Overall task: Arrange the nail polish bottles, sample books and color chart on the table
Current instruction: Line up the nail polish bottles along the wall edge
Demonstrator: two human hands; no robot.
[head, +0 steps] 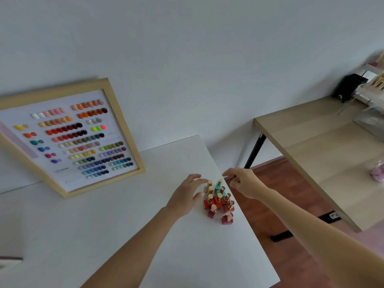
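Several nail polish bottles (219, 199) with gold caps stand clustered near the right edge of the white table (104, 225); their bodies are red, maroon, teal and beige. My left hand (186, 196) hovers just left of the cluster, fingers spread, holding nothing. My right hand (242, 182) is at the cluster's far right, over the table edge, fingers curled and apart, nothing visibly in them. The wood-framed color chart (70, 138) with rows of swatches leans against the wall at the back left of the table. At the lower left edge, a flat object (10, 262) may be a sample book.
A wooden side table (324, 146) with black legs stands to the right across a gap of reddish floor (270, 215). It carries a black box (349, 86), a rack of sticks and a pink object (377, 173). A white wall runs behind the table.
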